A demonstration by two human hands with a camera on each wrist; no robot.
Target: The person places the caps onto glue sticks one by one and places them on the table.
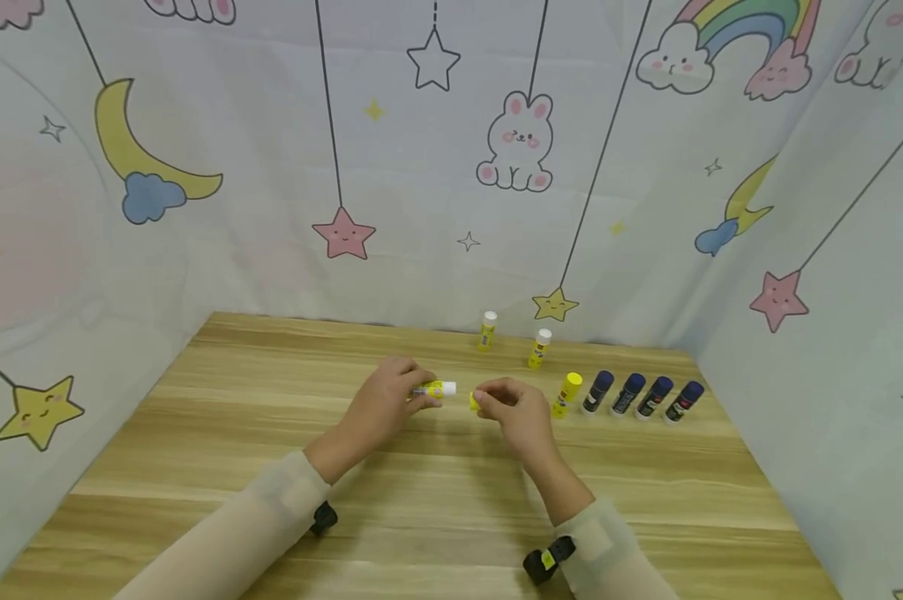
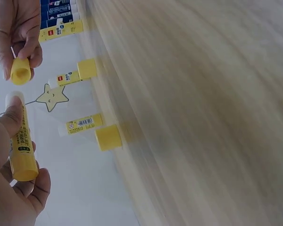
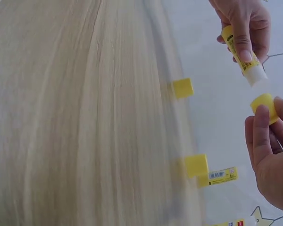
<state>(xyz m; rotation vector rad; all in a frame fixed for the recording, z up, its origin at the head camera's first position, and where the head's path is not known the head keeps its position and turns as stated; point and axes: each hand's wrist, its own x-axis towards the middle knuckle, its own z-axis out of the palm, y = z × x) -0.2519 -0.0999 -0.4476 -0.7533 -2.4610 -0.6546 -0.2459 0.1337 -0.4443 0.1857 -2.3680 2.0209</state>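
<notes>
My left hand (image 1: 388,402) grips a yellow glue stick (image 2: 22,141) around its body, its white end (image 1: 449,388) uncovered and pointing right. Between thumb and fingertips, my right hand (image 1: 522,414) pinches a small yellow cap (image 3: 264,107). The cap's hollow mouth faces the white end, with a small gap between them. Both hands are held above the wooden table. In the left wrist view, two more yellow caps, one nearer (image 2: 108,137) and one farther (image 2: 87,68), sit on the tabletop by standing glue sticks.
Toward the back of the table (image 1: 271,367) stand two white-topped yellow glue sticks, one left (image 1: 486,333) and one right (image 1: 539,350). A yellow-capped one (image 1: 568,395) and several dark blue glue sticks (image 1: 629,395) line up at right. A printed curtain (image 1: 421,167) hangs behind.
</notes>
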